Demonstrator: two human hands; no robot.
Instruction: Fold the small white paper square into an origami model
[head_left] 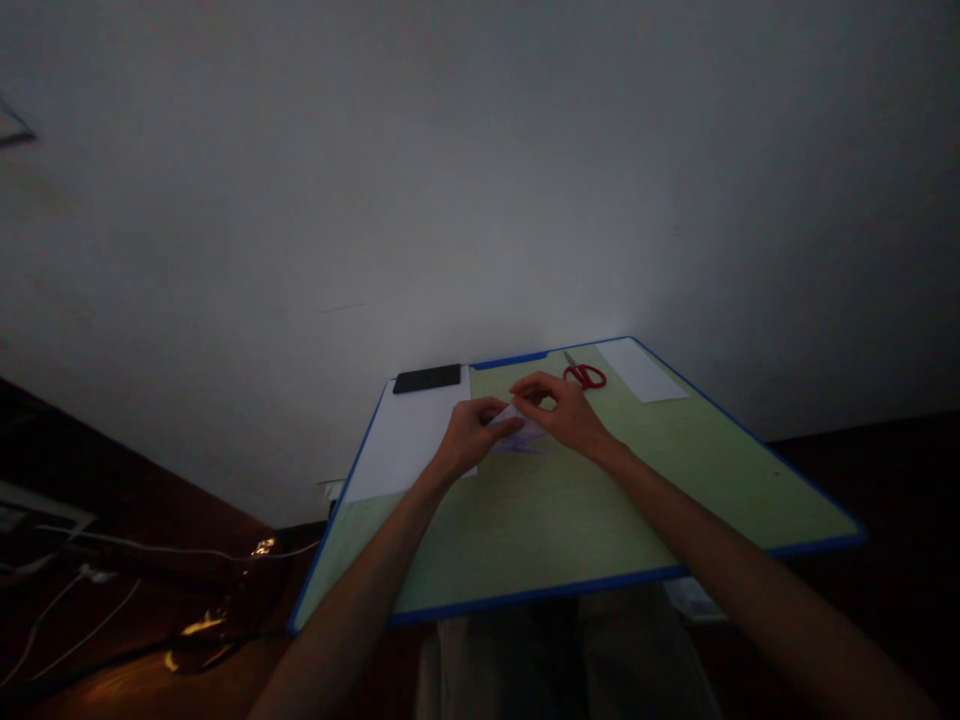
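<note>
A small folded piece of pale paper (525,434) lies near the middle of a green board with a blue edge (570,590). My left hand (471,436) pinches the paper's left side, fingers curled. From the right, my right hand (566,410) grips the paper's top with fingers bent over it. Both hands meet over the paper. Red-handled scissors (585,376) lie just behind my right hand on the board.
A white sheet (401,440) covers the board's left rear, with a black phone (427,378) at its far edge. Another white sheet (642,370) lies at the rear right. White cables (150,548) run over the dark floor at left. A plain wall stands behind.
</note>
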